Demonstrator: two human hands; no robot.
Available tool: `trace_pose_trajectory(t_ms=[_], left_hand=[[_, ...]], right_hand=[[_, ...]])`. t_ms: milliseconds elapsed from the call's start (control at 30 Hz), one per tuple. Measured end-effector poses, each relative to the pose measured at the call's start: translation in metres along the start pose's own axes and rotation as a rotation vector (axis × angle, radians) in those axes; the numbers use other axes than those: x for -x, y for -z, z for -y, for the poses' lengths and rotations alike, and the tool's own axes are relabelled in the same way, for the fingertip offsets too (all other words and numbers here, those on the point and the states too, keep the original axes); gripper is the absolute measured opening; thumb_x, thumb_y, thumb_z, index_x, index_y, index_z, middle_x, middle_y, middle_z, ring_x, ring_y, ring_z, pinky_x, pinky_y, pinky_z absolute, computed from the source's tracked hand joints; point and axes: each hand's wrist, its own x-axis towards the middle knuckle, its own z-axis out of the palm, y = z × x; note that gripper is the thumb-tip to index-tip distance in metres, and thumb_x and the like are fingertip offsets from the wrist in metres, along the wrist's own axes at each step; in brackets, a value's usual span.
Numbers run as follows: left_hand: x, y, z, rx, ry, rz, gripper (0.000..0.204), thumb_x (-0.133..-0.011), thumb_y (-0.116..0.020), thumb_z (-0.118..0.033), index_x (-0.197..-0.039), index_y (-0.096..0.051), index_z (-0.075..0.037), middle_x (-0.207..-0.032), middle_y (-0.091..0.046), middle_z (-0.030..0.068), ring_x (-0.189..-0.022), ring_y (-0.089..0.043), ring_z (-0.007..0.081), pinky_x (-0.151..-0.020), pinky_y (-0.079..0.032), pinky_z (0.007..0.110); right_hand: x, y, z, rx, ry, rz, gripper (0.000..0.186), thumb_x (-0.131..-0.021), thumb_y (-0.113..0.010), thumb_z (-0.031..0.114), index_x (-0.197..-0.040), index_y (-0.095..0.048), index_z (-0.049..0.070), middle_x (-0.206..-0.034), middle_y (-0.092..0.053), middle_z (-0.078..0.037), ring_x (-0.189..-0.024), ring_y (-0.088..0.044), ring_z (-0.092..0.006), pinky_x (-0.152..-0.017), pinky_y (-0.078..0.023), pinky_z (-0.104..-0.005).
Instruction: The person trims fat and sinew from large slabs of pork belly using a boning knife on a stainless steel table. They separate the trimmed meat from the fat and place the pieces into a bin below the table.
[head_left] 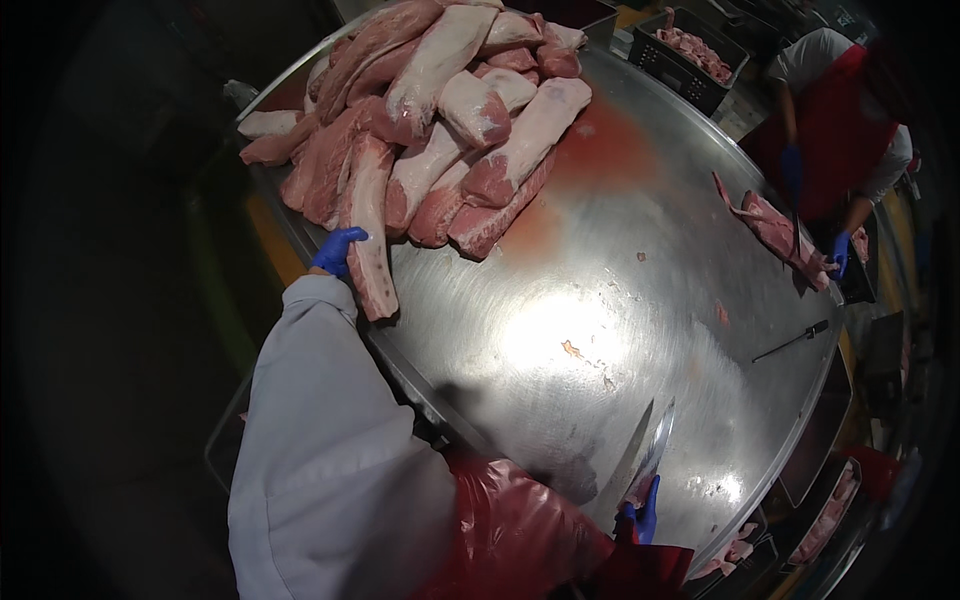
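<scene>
My left hand [340, 250], in a blue glove, grips the side of a long pale-pink pork loin [368, 215] at the left edge of the steel table [450, 330]. The near end of this loin sticks out from a big heap of pork loins [440, 80] with white fat on them. Low in the view, my right hand [645, 512], also gloved in blue, is closed round the handle of a knife [657, 440]. Its long blade points away from me over the table, and a darker shape like its reflection lies beside it. The knife is well apart from the meat.
Across the table at right, a co-worker in blue gloves works with a blade on a meat piece [780, 235]. A thin dark-handled rod [790, 342] lies near the right rim. Bloody liquid [610, 145] and small scraps [572, 349] lie on the steel. Crates [690, 60] of meat stand around.
</scene>
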Motion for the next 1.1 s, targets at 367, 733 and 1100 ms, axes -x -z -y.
trace_pose_trajectory(t_ms=[367, 733, 1100], left_hand=[[0.106, -0.182, 0.163, 0.870, -0.071, 0.275, 0.042, -0.084, -0.064, -0.018, -0.122, -0.058, 0.001, -0.110, -0.066, 0.0172, -0.103, -0.065, 0.0320, -0.096, -0.053, 0.043], [0.255, -0.398, 0.263, -1.708, -0.759, 0.458, 0.100, -0.070, -0.081, -0.042, -0.148, -0.037, 0.001, -0.138, -0.050, 0.0268, -0.126, -0.050, 0.0431, -0.104, -0.044, 0.050], [0.242, -0.515, 0.385, -1.649, -0.765, 0.468, 0.118, -0.075, -0.078, -0.048, -0.156, -0.009, 0.003, -0.157, -0.020, 0.0327, -0.142, -0.028, 0.0494, -0.115, -0.031, 0.055]], right_hand=[[0.003, 0.065, -0.030, 0.170, 0.246, 0.224, 0.078, -0.094, -0.052, 0.003, -0.162, -0.017, 0.022, -0.080, -0.059, -0.002, -0.061, -0.053, -0.0087, -0.053, -0.047, -0.0255], [0.046, 0.183, -0.123, -0.012, 0.278, -0.050, 0.083, -0.094, -0.055, 0.003, -0.162, -0.014, 0.024, -0.076, -0.060, -0.002, -0.057, -0.050, -0.0082, -0.052, -0.045, -0.0261], [0.007, 0.206, -0.182, -0.364, 0.161, -0.086, 0.046, -0.097, -0.057, 0.006, -0.139, -0.040, 0.010, -0.081, -0.058, -0.005, -0.060, -0.056, -0.0111, -0.049, -0.049, -0.0267]])
